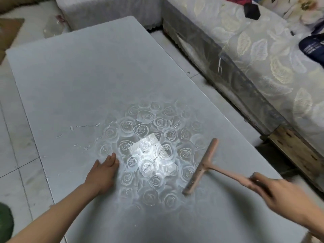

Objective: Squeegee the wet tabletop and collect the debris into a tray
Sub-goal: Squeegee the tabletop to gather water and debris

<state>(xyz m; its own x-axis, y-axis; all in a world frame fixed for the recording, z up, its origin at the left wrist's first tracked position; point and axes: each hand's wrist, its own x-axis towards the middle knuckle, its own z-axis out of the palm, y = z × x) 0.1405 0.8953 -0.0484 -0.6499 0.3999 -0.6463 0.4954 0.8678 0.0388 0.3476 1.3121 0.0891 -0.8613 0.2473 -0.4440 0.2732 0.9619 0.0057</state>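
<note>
Toward the lower right of the frame, a pink squeegee (201, 165) is lying blade-down on the rose-patterned tabletop (87, 76), its handle gripped by the blurred right hand (280, 193). Left of centre, the left hand (103, 171) is resting flat, fingers together, near white debris streaks (84, 135).

One grey rectangular tabletop (87, 76) printed with pale roses, one pinkish-brown T-shaped squeegee (201, 165), two bare hands, a left hand (103, 172) and a right hand (280, 195), several white debris streaks (87, 126), one leaf-patterned fabric sofa (263, 58), one small black object (252, 8)
</note>
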